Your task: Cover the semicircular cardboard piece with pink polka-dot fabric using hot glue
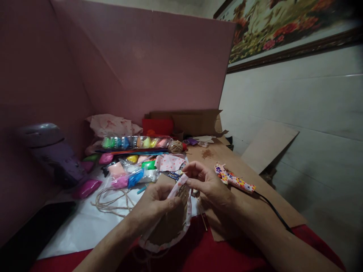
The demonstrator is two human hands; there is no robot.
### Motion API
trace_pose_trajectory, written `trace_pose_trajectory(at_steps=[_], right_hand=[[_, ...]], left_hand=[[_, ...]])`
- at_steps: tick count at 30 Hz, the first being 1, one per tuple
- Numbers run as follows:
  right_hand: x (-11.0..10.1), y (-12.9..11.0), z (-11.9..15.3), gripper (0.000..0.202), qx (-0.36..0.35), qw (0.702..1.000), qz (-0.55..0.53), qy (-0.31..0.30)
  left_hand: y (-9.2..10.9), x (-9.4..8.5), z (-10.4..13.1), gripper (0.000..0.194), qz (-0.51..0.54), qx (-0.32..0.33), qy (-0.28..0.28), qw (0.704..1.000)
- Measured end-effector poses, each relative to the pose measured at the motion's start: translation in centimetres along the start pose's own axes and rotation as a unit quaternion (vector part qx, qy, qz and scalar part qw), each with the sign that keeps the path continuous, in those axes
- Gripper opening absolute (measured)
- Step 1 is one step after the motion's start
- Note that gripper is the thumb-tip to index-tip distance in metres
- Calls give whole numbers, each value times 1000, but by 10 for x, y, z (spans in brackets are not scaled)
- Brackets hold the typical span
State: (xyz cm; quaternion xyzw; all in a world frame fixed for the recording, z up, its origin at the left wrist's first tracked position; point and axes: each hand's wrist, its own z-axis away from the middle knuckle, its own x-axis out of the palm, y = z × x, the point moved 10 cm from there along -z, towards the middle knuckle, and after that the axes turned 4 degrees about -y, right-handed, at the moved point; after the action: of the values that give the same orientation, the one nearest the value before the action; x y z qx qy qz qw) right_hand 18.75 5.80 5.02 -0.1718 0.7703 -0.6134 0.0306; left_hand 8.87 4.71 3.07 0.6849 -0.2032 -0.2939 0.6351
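Note:
A brown cardboard piece [168, 226] with pink dotted fabric folded over its edge is tilted up near the front of the table. My left hand [159, 200] grips it on the left side, the thumb lying over its face. At its upper tip, the thumb and fingers of my right hand [202, 181] pinch the fabric edge [183, 179]. A loose string [144, 257] hangs below the piece. Behind my hands lies a dotted fabric scrap [170, 162].
Bagged coloured clay [120, 181], a clay tray [124, 142] and coiled twine [104, 202] are left and behind. A twine ball [175, 146] sits farther back. To the right lies a flower-patterned glue gun [234, 180] with a black cord. A purple bottle [56, 158] stands far left.

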Motion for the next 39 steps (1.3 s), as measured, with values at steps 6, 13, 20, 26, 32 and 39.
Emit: trace_pose_trajectory(at_steps=[6,13,20,26,32,39], right_hand=[[2,-5,0,14,-41,997,62,-14],[0,-12,2,12,-79,992,98,0],[-1,-20,8,14,-86,980,179,-5],[0,-15,5,9,-61,990,124,-3],[-4,-8,0,19,-51,998,40,14],[-4,17,-3,19,60,997,24,-37]], left_hand=[[-4,4,0,24,21,-13,-19,1000],[-3,6,1,20,33,-7,-30,999],[-5,2,1,22,36,-3,-17,999],[-3,0,2,21,11,9,-8,1000],[-1,1,0,24,-4,9,-9,1000],[1,-4,2,25,-61,16,15,998]])
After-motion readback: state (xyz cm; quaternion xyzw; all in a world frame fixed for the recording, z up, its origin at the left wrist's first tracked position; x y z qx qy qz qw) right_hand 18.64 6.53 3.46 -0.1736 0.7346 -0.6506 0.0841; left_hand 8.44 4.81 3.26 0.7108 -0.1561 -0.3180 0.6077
